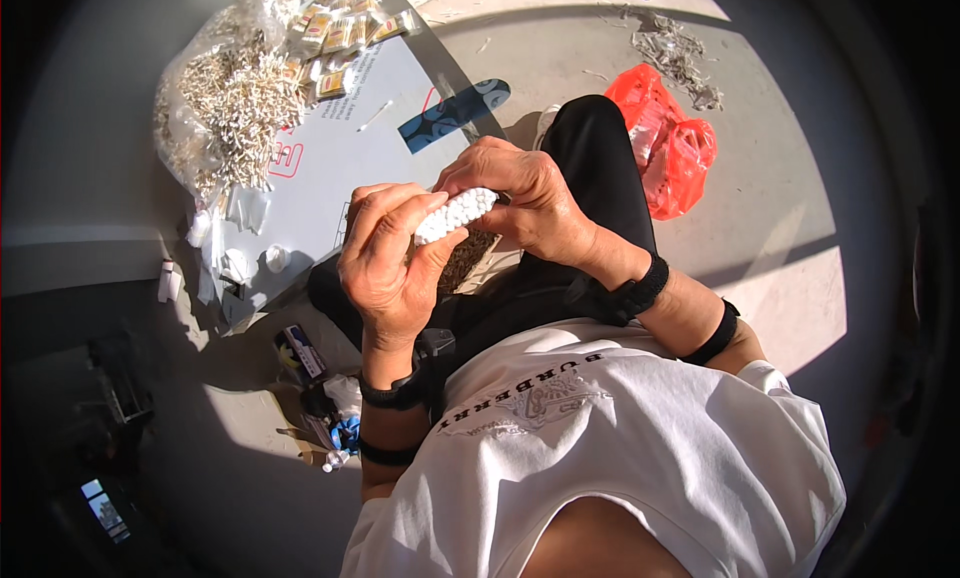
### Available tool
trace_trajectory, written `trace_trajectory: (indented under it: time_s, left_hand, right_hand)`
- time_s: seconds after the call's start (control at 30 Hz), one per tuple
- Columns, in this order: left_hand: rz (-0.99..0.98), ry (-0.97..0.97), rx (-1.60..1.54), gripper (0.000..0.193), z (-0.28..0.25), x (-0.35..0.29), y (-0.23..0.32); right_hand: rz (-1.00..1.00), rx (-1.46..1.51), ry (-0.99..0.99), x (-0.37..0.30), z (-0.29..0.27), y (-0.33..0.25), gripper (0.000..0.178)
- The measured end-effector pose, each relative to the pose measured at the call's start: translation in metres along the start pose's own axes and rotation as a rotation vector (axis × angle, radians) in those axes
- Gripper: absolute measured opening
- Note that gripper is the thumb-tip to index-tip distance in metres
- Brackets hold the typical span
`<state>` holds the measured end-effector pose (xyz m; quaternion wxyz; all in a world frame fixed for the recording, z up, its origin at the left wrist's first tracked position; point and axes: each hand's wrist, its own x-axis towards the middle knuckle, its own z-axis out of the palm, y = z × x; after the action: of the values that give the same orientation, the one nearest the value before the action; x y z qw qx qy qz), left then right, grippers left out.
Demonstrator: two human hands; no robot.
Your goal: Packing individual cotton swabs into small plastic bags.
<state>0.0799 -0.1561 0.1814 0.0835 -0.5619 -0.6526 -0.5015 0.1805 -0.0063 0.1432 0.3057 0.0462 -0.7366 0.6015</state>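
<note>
Between my two hands is a bundle of cotton swabs (457,216), its white tips packed tightly together. My left hand (388,253) grips the bundle's left end, with the thumb below and the fingers above. My right hand (530,200) pinches the other end with thumb and fingers. A clear plastic bag (178,108) heaped with loose cotton swabs (245,103) sits on the grey board to the far left. Beside it lies a pile of small wrapped packs (340,38). One single swab (375,116) rests on the board.
The grey board (345,163) carries a dark blue patterned strip (455,116) at its right edge. A red plastic bag (665,143) stands on the floor right of my leg. Scattered swabs (680,63) lie behind it. Small containers (300,353) stand at lower left.
</note>
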Motion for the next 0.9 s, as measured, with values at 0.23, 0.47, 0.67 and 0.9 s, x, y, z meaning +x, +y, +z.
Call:
trace_trajectory:
  time_s: [0.23, 0.47, 0.67, 0.9]
  left_hand:
    - [0.044, 0.058, 0.027, 0.033, 0.002, -0.007, 0.001]
    - [0.056, 0.004, 0.037, 0.034, 0.007, 0.003, 0.011]
    - [0.134, 0.062, 0.103, 0.032, 0.015, -0.003, 0.002]
    - [0.093, 0.040, 0.106, 0.028, 0.019, 0.002, 0.007]
  right_hand:
    - [0.028, 0.017, 0.000, -0.003, 0.005, -0.003, 0.029]
    - [-0.044, -0.006, 0.016, -0.004, 0.007, 0.001, 0.029]
    - [-0.072, -0.029, 0.027, -0.004, 0.008, 0.004, 0.032]
    - [-0.077, -0.077, 0.064, -0.001, 0.008, 0.002, 0.033]
